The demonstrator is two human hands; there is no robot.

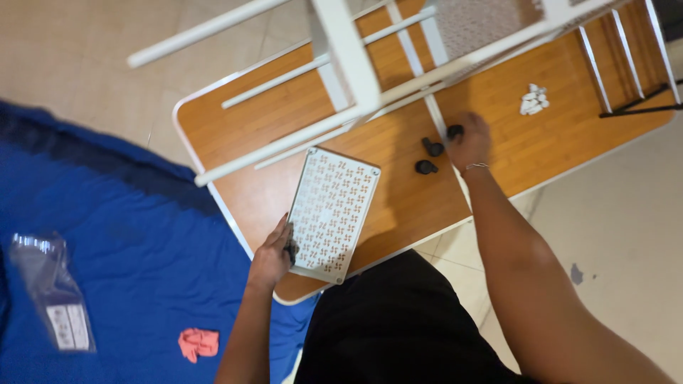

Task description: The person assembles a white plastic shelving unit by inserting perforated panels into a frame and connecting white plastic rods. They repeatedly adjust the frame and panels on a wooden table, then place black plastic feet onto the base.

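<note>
Gathering small parts: the right hand is closing its fingers on a black plastic cap, two more caps lying just beside. The left hand is gripping the perforated white panel by its edge (flat on the wooden table). Next move probably needs a firm pinch before lifting.

Wooden desk with white edge, white metal rack frame lying across it, blue cloth on tiled floor, clear plastic bag, pink scrap, small white pieces.

Left hand gripping perforated white panel; right hand on black caps
</note>
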